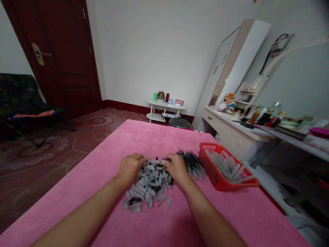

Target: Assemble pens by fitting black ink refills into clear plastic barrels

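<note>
A slim translucent tube (pixel 154 161) stretches level between my two hands, above the far edge of a pile. My left hand (pixel 130 168) pinches its left end with closed fingers. At the other end, my right hand (pixel 177 167) grips it between thumb and fingers. Below lies a heap of short clear plastic caps (pixel 147 187) mixed with small black pieces (pixel 135 200). Just right of my right hand, a bundle of thin black sticks (pixel 190 161) with pale ends rests on the pink cloth (pixel 108 206).
A red plastic basket (pixel 214 181) holding long translucent tubes (pixel 226 166) stands at the table's right side. Beyond are a dressing table (pixel 231 128) crowded with bottles and a low white stand (pixel 156 118). A folding chair (pixel 28 99) is at left, near a dark red door (pixel 59 51).
</note>
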The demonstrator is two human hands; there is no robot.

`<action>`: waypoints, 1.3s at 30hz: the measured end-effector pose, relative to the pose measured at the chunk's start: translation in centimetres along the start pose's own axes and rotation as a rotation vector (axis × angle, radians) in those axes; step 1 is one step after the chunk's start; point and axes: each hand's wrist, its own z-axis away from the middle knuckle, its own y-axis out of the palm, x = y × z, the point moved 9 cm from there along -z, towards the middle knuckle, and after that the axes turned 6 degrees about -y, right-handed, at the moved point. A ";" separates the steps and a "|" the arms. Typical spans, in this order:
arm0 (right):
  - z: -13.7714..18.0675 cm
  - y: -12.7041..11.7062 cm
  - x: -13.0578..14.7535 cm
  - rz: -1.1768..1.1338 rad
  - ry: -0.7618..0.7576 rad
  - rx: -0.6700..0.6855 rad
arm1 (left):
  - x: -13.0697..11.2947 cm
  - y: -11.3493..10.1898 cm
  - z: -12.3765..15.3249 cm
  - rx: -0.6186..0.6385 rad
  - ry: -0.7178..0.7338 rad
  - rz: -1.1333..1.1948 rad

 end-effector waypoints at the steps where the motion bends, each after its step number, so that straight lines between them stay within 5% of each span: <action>1: 0.0 0.0 0.0 -0.012 -0.006 -0.002 | 0.0 0.0 0.0 0.001 0.002 0.003; 11: -0.1 -0.3 1.2 -0.036 -0.109 -0.016 | -0.7 -0.5 -0.1 0.019 0.034 -0.025; 18: 0.0 1.5 -1.0 -0.194 0.067 0.071 | -0.4 -0.7 0.0 -0.030 0.043 -0.027; 31: 0.2 -0.6 1.4 0.244 -0.103 0.000 | -0.8 -0.6 -0.1 0.009 0.066 -0.024; 39: 0.3 0.5 0.1 0.123 0.003 0.145 | 0.3 -0.6 -0.1 -0.028 0.012 -0.062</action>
